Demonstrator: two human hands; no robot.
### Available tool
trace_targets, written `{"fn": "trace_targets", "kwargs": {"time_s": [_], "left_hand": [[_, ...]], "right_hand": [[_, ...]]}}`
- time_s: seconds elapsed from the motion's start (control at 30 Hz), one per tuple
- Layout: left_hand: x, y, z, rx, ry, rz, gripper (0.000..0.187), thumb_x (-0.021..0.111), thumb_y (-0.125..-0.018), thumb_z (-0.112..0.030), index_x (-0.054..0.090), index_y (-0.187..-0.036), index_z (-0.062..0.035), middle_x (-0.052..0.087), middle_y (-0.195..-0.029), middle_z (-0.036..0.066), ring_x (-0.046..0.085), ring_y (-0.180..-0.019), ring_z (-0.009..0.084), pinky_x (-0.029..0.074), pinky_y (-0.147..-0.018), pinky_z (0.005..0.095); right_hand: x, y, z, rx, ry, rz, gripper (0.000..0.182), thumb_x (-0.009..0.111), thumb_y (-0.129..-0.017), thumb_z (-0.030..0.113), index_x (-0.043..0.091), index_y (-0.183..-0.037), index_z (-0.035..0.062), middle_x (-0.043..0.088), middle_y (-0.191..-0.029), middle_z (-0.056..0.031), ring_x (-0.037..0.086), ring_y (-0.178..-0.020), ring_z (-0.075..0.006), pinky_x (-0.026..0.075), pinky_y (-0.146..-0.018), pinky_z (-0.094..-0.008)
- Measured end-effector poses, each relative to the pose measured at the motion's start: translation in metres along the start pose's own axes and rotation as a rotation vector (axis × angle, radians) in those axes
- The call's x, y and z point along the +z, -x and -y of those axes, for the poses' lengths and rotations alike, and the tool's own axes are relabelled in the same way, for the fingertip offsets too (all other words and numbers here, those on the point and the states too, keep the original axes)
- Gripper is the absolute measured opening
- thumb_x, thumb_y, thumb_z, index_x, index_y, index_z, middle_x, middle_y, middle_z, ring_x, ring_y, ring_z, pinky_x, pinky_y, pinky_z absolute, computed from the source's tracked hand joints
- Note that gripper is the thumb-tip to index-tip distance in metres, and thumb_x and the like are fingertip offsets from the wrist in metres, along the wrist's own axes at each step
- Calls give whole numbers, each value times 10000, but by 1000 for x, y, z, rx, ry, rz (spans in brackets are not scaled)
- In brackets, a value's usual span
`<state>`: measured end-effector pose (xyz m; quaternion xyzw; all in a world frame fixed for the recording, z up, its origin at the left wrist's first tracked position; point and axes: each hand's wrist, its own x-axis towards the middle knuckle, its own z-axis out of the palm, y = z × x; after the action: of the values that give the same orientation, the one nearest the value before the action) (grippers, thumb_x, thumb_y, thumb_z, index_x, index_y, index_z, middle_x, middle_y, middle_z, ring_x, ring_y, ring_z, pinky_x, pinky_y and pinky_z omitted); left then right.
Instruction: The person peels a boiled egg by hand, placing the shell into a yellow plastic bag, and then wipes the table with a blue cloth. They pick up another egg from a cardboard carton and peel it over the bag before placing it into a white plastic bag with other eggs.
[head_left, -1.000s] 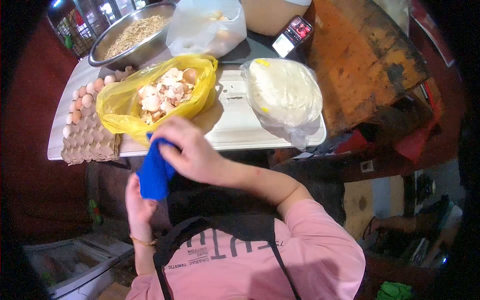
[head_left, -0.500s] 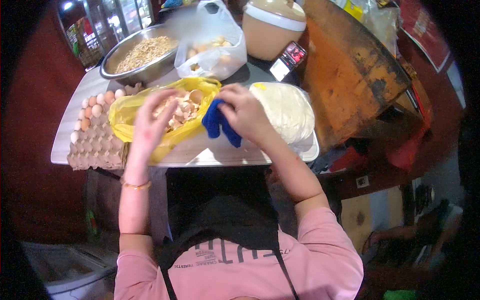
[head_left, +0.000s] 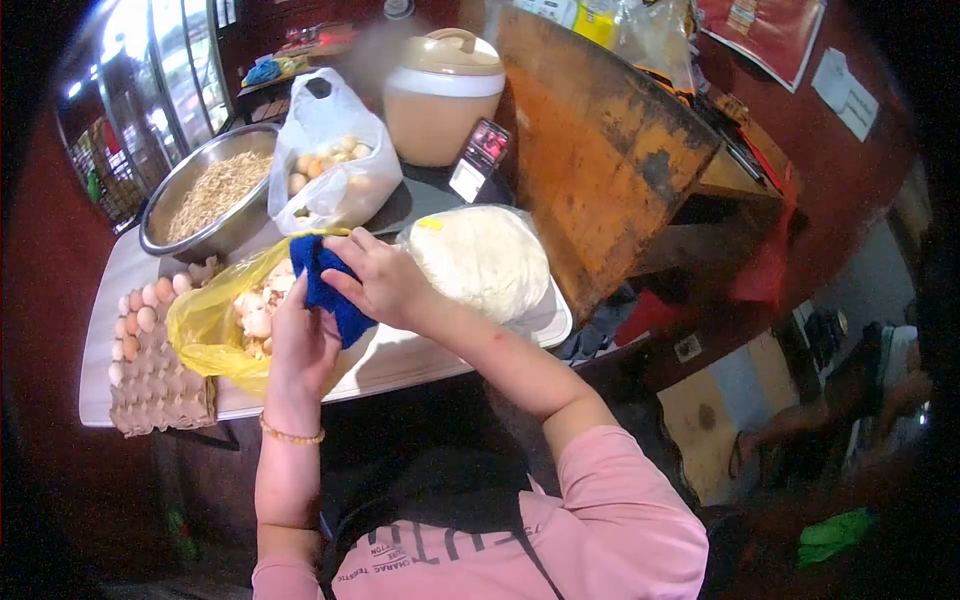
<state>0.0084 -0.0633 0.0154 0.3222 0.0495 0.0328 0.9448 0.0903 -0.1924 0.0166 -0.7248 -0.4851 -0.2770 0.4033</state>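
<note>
Between my two hands is a blue cloth (head_left: 350, 322), bunched up over the near right edge of a yellow plastic bag (head_left: 205, 345). My right hand (head_left: 385, 282) grips it from the right with bent fingers. From below, my left hand (head_left: 305, 345) closes on its left side, thumb and fingertips against the fabric. Inside the yellow bag lie broken eggshells (head_left: 258, 310), partly covered by my left hand. Left of the bag, a cardboard egg tray (head_left: 165, 385) has bare cups in front and several eggs (head_left: 133, 325) at its back.
A steel bowl (head_left: 160, 215) of pale dry pieces stands at the back left, beside a white bag (head_left: 350, 200) of round items. Behind are a beige cooler (head_left: 440, 110) and a phone (head_left: 480, 160). A plastic-wrapped white mass (head_left: 480, 262) sits right, near a wooden board (head_left: 610, 150).
My left hand has come over to the blue cloth and now grips it along with my right hand. The camera view has turned, shifting the table left and downward.
</note>
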Motion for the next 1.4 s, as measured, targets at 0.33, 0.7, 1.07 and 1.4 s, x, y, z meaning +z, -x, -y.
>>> {"fn": "trace_targets", "kwargs": {"time_s": [0.33, 0.7, 1.07, 1.4], "left_hand": [[-3, 36, -7, -77, -486, -2, 238, 520, -966, -219, 565, -1154, -79, 649, -942, -11, 602, -689, 40, 480, -566, 149], [-27, 40, -32, 163, -309, 178, 411, 551, -891, -15, 484, -1296, -21, 573, -1256, 119, 572, -1129, 218, 465, -977, 353], [-14, 52, -24, 92, -481, 174, 524, 524, -909, -82, 360, -1404, -21, 401, -1424, 151, 445, -1282, 306, 413, -1023, 358], [-96, 126, -13, -302, -1044, 474, 434, 604, -906, -118, 493, -1305, 10, 549, -1294, 134, 533, -1184, 205, 408, -1014, 334]], "right_hand": [[-42, 10, 8, -261, 94, 188, 400, 622, -841, 431, 532, -840, 41, 545, -656, -149, 585, -588, -327, 469, -534, -411], [-128, -15, -26, -106, -199, 469, 123, 685, -772, 35, 635, -883, 13, 647, -821, -149, 639, -774, -285, 494, -706, -367], [-262, -127, -13, 415, 47, 78, 204, 510, -848, 28, 638, -1001, -13, 654, -868, -115, 667, -798, -185, 537, -697, -308], [-493, -97, -121, 365, 512, 462, 283, 568, -871, 134, 637, -1099, -17, 644, -888, -124, 577, -775, -174, 471, -653, -261]]}}
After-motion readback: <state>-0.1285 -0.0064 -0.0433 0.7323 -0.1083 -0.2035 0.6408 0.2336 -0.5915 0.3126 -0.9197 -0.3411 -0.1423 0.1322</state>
